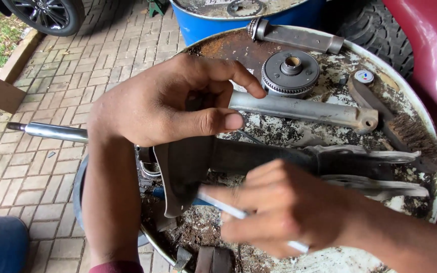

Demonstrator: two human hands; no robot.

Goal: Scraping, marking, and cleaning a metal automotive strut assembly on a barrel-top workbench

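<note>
From the head view, I see the long grey metal shock-absorber strut (304, 108) lying left-to-right across the rusty drum tabletop (421, 116). My left hand (163, 103) is clamped on it; my right hand (279, 207), nearer me, pinches a thin white stick (223, 206).

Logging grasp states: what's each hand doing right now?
Left hand: closed on the grey metal tube.
Right hand: closed on a thin white rod.

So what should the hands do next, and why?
Probably bring the right hand, with its thin white stick, closer to the dark strut. The left hand already steadies the grey metal tube over the rusty drum top.
</note>
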